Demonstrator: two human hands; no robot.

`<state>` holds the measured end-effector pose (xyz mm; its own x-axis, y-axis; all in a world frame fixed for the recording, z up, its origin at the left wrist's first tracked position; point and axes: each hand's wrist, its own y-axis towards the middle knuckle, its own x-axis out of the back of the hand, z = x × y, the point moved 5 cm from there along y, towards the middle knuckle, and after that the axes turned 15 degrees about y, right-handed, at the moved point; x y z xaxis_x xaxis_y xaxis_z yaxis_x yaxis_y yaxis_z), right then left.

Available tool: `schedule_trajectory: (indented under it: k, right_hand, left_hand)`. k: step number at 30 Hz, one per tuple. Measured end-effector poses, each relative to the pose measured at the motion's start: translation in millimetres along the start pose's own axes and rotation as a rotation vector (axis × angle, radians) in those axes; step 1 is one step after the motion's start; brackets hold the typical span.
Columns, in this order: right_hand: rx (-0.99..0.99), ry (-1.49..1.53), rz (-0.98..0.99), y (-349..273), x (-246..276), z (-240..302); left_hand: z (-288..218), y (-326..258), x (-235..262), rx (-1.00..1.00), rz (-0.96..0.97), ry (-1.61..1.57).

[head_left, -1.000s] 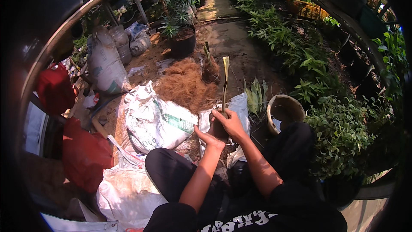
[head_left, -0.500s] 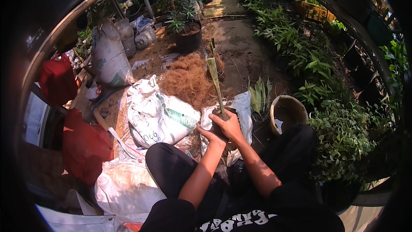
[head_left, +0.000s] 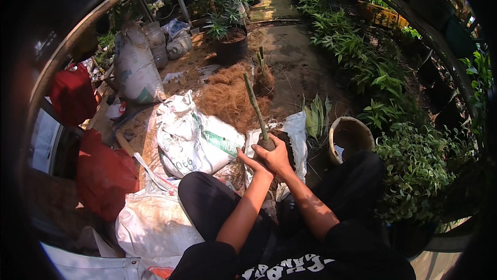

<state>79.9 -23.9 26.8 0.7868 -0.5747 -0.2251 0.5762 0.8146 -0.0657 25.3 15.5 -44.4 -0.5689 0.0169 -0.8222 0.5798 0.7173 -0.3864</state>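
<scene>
A path [head_left: 290, 47] runs away from the seated person, with a row of plants [head_left: 341, 47] along its right side and a leafy bush [head_left: 414, 168] nearer, at the right. To the left lie white sacks: a tall, dirty one [head_left: 137, 67] propped upright at the back, a bulging, green-printed one [head_left: 194, 142] in the middle, and another [head_left: 155, 225] beside the person's left leg. A red bag [head_left: 106, 176] sits left of these. Beyond the green-printed sack spreads a heap of brown fibre [head_left: 230, 93], with a black pot [head_left: 231, 49] behind it. A beige pot [head_left: 334, 130] stands near the right knee.

Both hands meet in front of the lap, above a spread white sheet [head_left: 295, 135]. The right hand [head_left: 279, 158] is curled round a dark soil ball [head_left: 267, 144]. The left hand [head_left: 256, 163] lies against the right, palm partly turned up and thumb spread; its fingers are hidden, so whether they grip cannot be told.

From the ball rises a bare green stem [head_left: 253, 104], its long axis nearly straight. It points up and away from the person, leaning left, its cut tip showing against the fibre.
</scene>
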Motion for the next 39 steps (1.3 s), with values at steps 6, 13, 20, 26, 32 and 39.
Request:
schedule_trajectory:
  k: [6,13,20,26,32,39]
  right_hand:
    - [0.353,0.047,0.126,9,12,35]
    - [0.241,-0.053,0.161,-4,2,28]
    - [0.548,0.009,0.02,-9,4,5]
    - [0.579,-0.016,-0.035,-9,9,5]
    - [0.131,0.228,-0.234,-4,6,21]
    - [0.367,-0.123,-0.017,3,9,11]
  left_hand:
    - [-9,-10,-23,0.106,0.133,-0.188]
    - [-5,-10,-26,0.158,0.294,-0.06]
    - [-10,-9,-25,0.195,0.435,-0.064]
    - [-12,-11,-21,0.161,0.383,-0.008]
    - [-13,-12,-21,0.094,0.221,-0.056]
    - [6,0,-20,0.222,0.358,0.085]
